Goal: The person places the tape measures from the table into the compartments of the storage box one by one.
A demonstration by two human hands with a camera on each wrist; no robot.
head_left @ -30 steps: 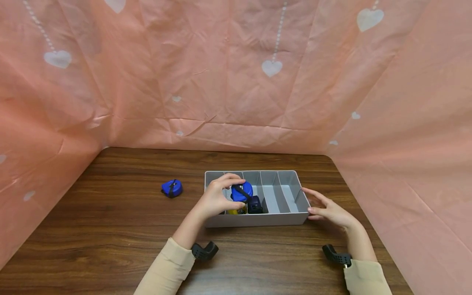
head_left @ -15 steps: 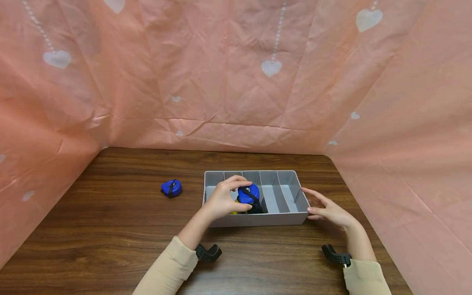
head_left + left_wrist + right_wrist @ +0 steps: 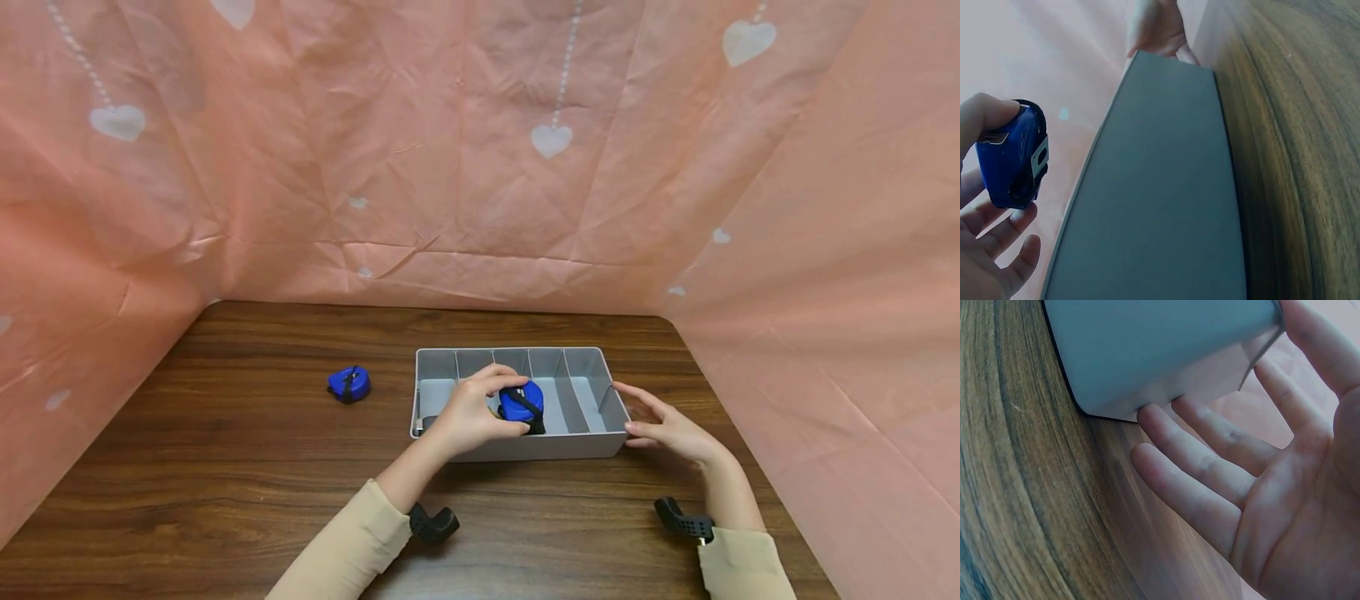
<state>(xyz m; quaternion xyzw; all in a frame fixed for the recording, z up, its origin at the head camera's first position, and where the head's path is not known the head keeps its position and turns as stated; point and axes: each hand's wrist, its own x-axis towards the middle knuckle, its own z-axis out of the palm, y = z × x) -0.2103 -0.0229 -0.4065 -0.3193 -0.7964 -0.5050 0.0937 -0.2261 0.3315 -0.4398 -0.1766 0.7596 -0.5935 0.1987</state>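
"Looking at the left hand [image 3: 477, 410], what are you seeing?"

"It's pinching a blue tape [image 3: 522, 402], thumb and fingers curving round the case. That tape is sitting just right of and below the frame's centre, over the middle part of the box [image 3: 540, 447]. In the left wrist view it's showing clear of the rim, at the left of the frame."

"And the right hand [image 3: 663, 427]?"

"It's spreading loose, nearly straight fingers, gripping nothing and touching the box's right end."

"How many compartments are you counting?"

"Four dividers [image 3: 574, 405] are making five. At the near end of the leftmost, a dark piece [image 3: 428, 422] with a shiny end is lying, partly covered. The left hand is hiding much of the next ones: only a yellow sliver [image 3: 493, 411] is peeping out beside the tape. A black bit [image 3: 537, 427] is showing below it; whose, I'm not managing to tell."

"Tapes in all?"

"I'm counting two. The second tape [image 3: 350, 383] is lying on the table [image 3: 225, 467], left of the box. Both sleeves [image 3: 341, 546] are running off the bottom edge."
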